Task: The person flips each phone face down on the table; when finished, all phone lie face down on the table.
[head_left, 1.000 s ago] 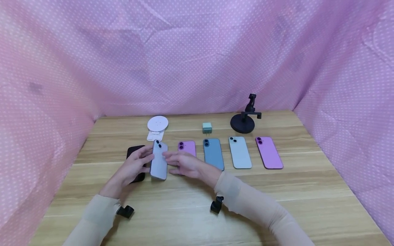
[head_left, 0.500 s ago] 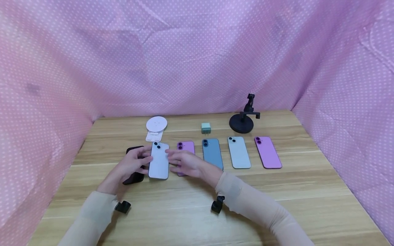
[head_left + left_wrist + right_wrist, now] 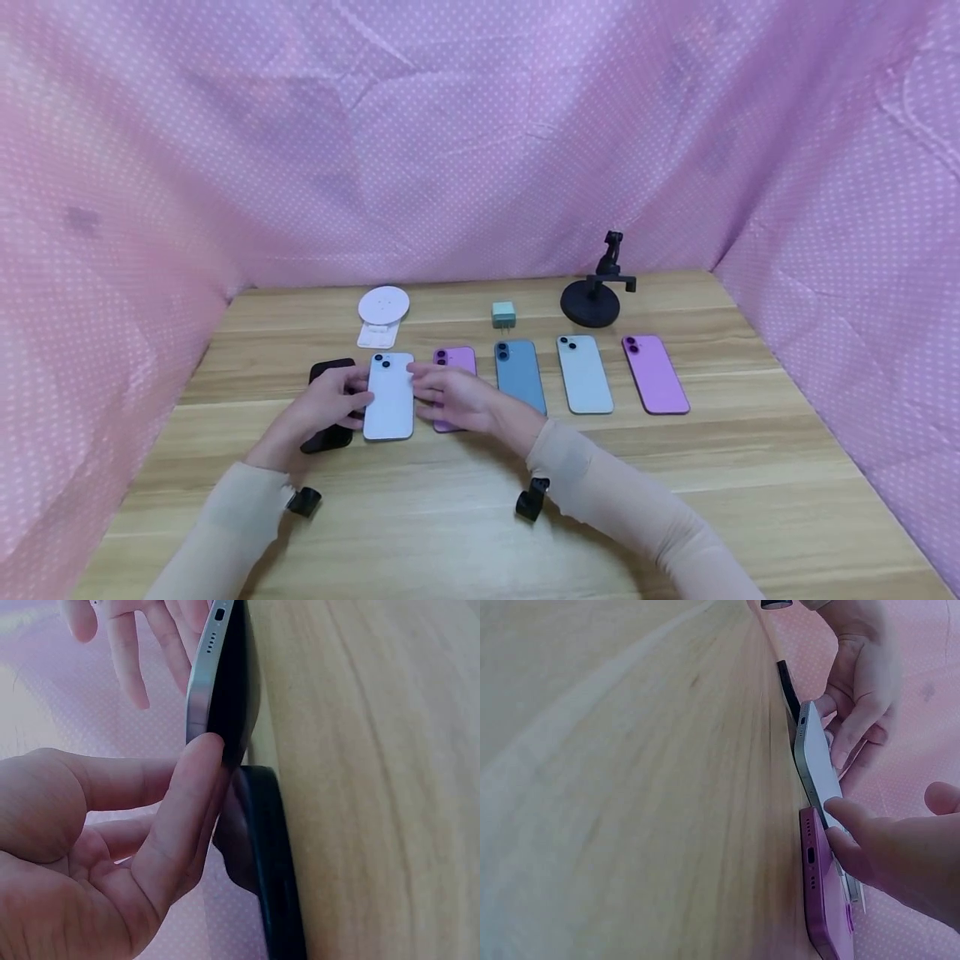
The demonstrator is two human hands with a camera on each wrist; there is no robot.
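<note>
A white smartphone [image 3: 388, 404] lies back up near the left end of the row of phones. My left hand [image 3: 322, 408] pinches its left edge between thumb and fingers. In the left wrist view, that edge of the smartphone [image 3: 199, 709] is raised off the wood. On the opposite side, my right hand [image 3: 465, 402] has extended fingers; in the right wrist view its fingertips [image 3: 840, 806] touch the edge of the smartphone. A black phone [image 3: 330, 439] lies partly under my left hand, and a purple phone [image 3: 457, 358] is partly covered by my right.
Further right lie a blue phone [image 3: 521, 379], a pale mint phone [image 3: 585, 379] and another purple phone [image 3: 656, 379]. Behind them stand a white round charging stand [image 3: 384, 306], a green plug adapter [image 3: 503, 314] and a black phone holder [image 3: 590, 304]. Pink dotted cloth [image 3: 480, 167] surrounds the wooden table [image 3: 420, 533].
The white smartphone has gone from tilted up on its left hand side to nearly flat, its back now facing up. Both hands have stayed at its sides with small shifts.
</note>
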